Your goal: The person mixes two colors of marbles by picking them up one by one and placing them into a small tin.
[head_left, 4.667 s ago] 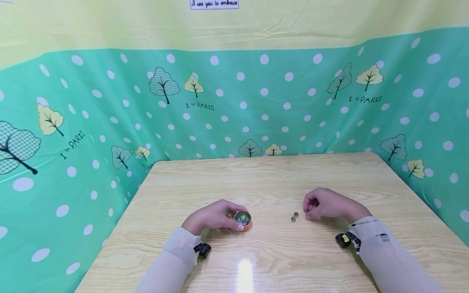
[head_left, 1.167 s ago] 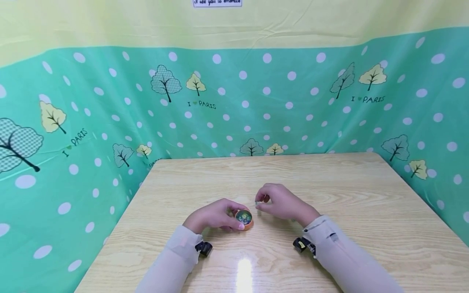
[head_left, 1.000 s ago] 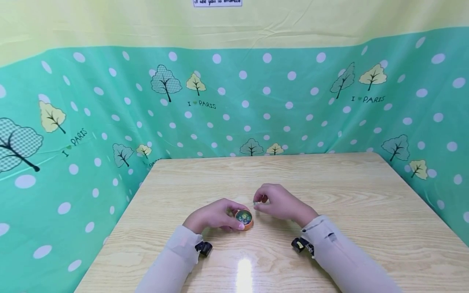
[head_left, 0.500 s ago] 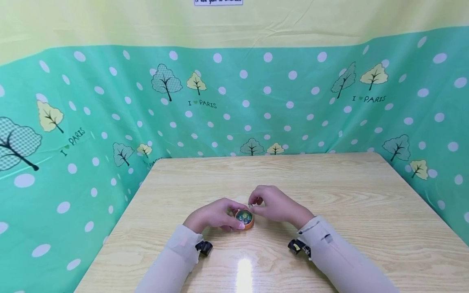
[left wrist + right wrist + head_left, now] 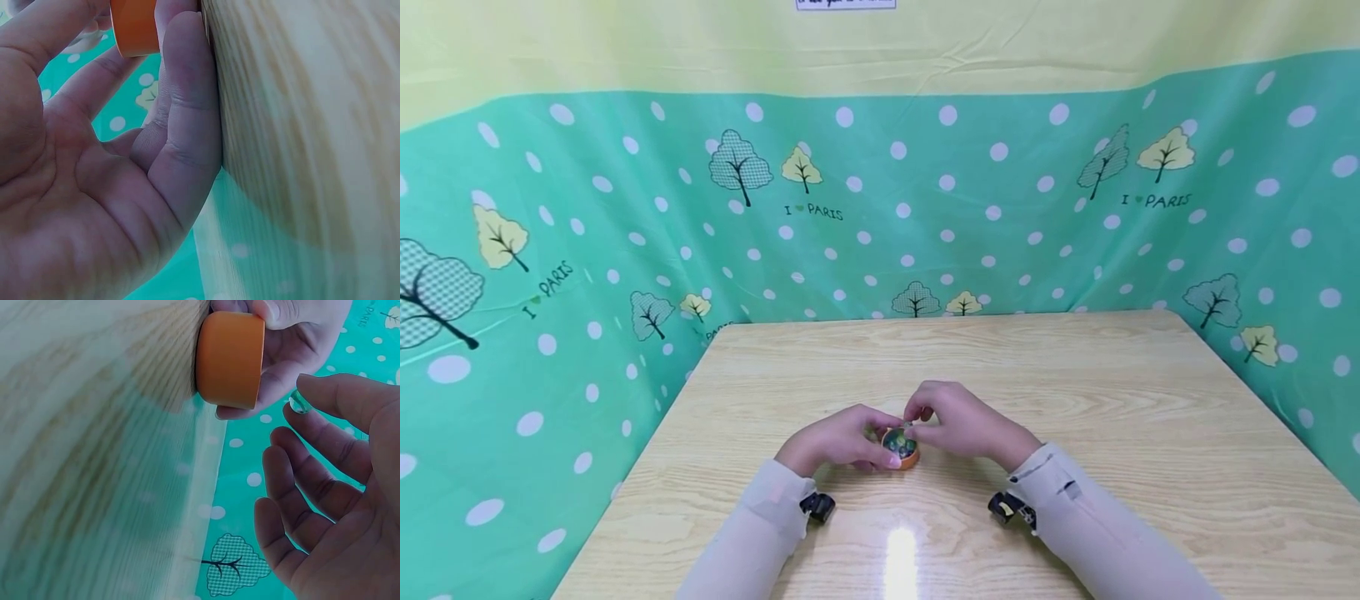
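Note:
A small round orange cup (image 5: pixel 911 462) stands on the wooden table, holding several glass marbles (image 5: pixel 898 443). My left hand (image 5: pixel 842 440) grips the cup from its left side, thumb at the near rim and fingers around the far side. My right hand (image 5: pixel 964 423) is over the cup's far right rim. Between its thumb and forefinger it pinches a clear greenish marble (image 5: pixel 299 402), seen best in the right wrist view. The other fingers of that hand curve loosely below. In the left wrist view the orange cup (image 5: pixel 134 28) shows only in part, at the top.
The light wooden table (image 5: pixel 820 358) reaches back to a green dotted curtain (image 5: pixel 940 208) with tree prints. A black wrist camera (image 5: pixel 817 507) sits at the left cuff, another wrist camera (image 5: pixel 1006 506) at the right. Glare (image 5: pixel 901 558) shines on the table's near part.
My right hand has moved left from the table's right part to the cup, carrying a marble. Two marbles seen on the table earlier are out of view. The left hand keeps its grip on the cup.

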A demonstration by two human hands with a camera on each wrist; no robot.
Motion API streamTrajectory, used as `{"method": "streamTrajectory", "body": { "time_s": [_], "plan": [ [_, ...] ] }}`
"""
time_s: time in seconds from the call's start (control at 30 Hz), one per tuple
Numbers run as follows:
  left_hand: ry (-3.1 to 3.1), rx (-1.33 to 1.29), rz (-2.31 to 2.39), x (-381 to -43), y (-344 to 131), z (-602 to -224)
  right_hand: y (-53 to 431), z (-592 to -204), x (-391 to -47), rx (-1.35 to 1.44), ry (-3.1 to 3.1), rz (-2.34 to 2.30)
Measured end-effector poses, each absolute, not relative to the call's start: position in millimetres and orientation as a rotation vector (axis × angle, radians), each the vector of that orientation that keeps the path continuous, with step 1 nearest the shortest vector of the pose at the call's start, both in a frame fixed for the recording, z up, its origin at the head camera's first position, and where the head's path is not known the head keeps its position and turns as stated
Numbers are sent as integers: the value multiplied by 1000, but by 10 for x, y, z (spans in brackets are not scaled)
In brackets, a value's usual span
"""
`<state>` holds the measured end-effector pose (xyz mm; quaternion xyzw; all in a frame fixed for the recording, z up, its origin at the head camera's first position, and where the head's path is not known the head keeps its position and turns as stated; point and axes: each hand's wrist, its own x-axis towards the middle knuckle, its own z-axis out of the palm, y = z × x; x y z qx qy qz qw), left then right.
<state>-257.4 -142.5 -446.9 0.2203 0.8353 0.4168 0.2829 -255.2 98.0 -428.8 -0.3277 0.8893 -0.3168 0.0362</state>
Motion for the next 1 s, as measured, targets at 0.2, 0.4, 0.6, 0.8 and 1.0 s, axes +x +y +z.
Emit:
{"method": "streamTrajectory", "body": {
  "time_s": [0.2,0.4,0.6,0.8,1.0],
  "plan": [
    [2246,594,1107,-2573,-1436,-4478,961,-4312,-2541,-1014,2738,-956],
    [2254,619,1094,-2576,-1442,-4454,953,-4327,-2532,-1070,2754,-928],
    [2248,626,1095,-2572,-1434,-4444,944,-4336,-2506,-1077,2722,-955],
    [2246,661,1097,-2579,-1436,-4448,935,-4358,-2501,-1089,2711,-950],
    [2249,668,1090,-2582,-1440,-4452,926,-4372,-2501,-1071,2706,-943]
  ]
}}
